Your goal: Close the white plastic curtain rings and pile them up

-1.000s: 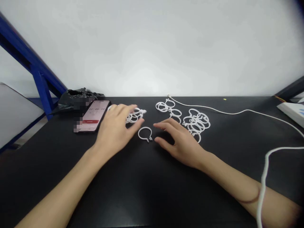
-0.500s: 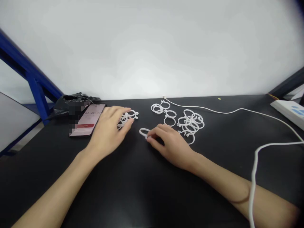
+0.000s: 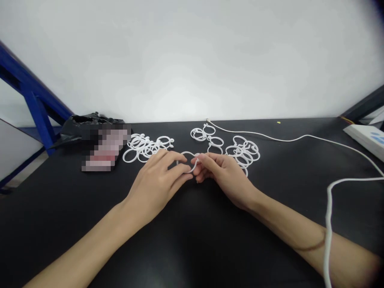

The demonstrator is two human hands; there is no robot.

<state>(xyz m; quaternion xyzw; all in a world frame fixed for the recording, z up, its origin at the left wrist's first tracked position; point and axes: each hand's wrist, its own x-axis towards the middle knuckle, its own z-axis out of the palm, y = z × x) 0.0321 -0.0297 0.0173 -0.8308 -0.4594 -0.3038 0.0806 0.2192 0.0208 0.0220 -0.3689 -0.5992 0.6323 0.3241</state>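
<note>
Between my two hands is a white plastic curtain ring (image 3: 186, 153), raised a little over the black table top. My right hand (image 3: 225, 173) pinches its knobbed end between thumb and fingers. The fingers of my left hand (image 3: 157, 174) close around the ring's left and near side, hiding part of it. A pile of white rings (image 3: 132, 155) lies just beyond my left hand. Another pile of such rings (image 3: 250, 150) lies behind my right hand, partly covered by it. A few more rings (image 3: 198, 135) lie at the back middle.
At the left lies a phone (image 3: 106, 150), its screen blurred out, beside a crumpled black plastic bag (image 3: 90, 119). A white cable (image 3: 282, 140) runs across the back right and hangs over my right forearm. A white box (image 3: 367, 140) stands at the right edge, and a white wall rises behind.
My left hand has moved right and nearer from the left pile and now grips the ring too. My right hand has turned and lifted the ring. The left pile shows more fully.
</note>
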